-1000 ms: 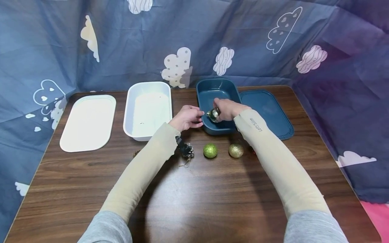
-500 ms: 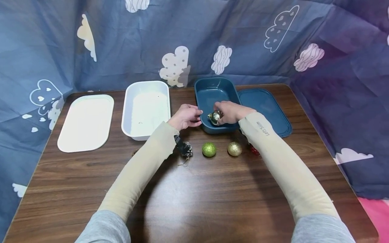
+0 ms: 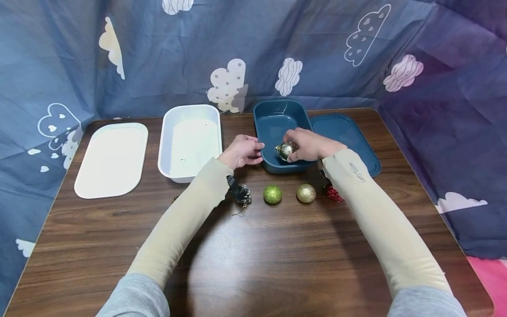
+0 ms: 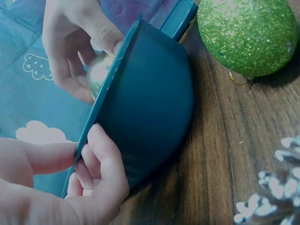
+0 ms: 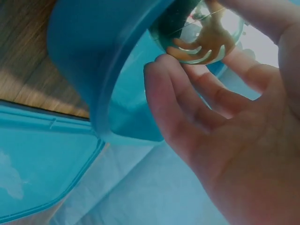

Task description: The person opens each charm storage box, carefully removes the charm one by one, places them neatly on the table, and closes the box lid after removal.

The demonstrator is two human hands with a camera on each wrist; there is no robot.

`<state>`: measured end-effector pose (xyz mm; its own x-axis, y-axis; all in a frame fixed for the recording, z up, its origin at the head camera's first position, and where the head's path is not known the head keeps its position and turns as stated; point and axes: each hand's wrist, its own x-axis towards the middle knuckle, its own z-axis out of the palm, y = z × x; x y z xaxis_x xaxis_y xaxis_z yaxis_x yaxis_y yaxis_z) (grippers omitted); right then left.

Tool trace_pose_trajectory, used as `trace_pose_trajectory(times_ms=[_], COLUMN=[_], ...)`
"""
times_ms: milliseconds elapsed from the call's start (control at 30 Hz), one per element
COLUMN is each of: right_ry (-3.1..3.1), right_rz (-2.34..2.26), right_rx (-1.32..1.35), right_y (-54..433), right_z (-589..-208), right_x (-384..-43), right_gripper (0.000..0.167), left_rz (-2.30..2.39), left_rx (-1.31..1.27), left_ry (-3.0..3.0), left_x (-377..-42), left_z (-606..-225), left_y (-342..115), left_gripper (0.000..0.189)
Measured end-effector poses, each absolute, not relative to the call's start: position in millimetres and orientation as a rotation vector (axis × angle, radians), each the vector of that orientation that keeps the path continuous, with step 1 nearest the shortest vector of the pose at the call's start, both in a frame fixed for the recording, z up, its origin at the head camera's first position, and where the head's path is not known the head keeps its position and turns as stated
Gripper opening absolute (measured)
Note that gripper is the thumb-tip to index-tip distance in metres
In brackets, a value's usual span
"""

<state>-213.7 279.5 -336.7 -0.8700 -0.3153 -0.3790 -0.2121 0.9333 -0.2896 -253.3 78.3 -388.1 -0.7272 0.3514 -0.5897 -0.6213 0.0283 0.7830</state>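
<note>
My left hand [image 3: 241, 152] pinches the near left rim of the dark blue box [image 3: 287, 168]; in the left wrist view its thumb lies inside the rim and its curled fingers press the outer wall. With its fingertips my right hand [image 3: 309, 144] grips a shiny gold Christmas bauble [image 3: 284, 151] over the near end of that box. The right wrist view shows the mirror-like bauble [image 5: 204, 35] between thumb and fingers, at the rim. Closest to the box's front lie a green glitter bauble [image 3: 272, 194] and a gold glitter bauble [image 3: 306, 193].
A frosted pinecone [image 3: 245, 194] lies beside my left wrist, and a red ornament [image 3: 334, 194] is partly covered by my right sleeve. Left of the blue box stand a white box [image 3: 192, 145] and its white lid [image 3: 112, 160]. The blue lid [image 3: 344, 136] lies to the right.
My right hand has shifted slightly right with the shiny bauble, still over the blue box. More of the red ornament shows beside the sleeve. My left hand keeps its hold on the rim.
</note>
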Motion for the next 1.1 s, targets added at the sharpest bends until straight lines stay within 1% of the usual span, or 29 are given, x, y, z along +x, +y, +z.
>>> trace_pose_trajectory(times_ms=[633, 1100], right_ry=[2.789, 2.851], right_rz=[-0.476, -0.615], right_rx=[-0.401, -0.354], right_y=[292, 290], right_z=[-321, -315], right_x=[-190, -172], right_gripper=[0.057, 0.062], left_rz=[1.794, 1.785], left_rx=[-0.27, -0.273], left_ry=[1.604, 1.621], left_x=[-253, -253], left_z=[-391, -390], left_y=[78, 78], left_gripper=[0.047, 0.036])
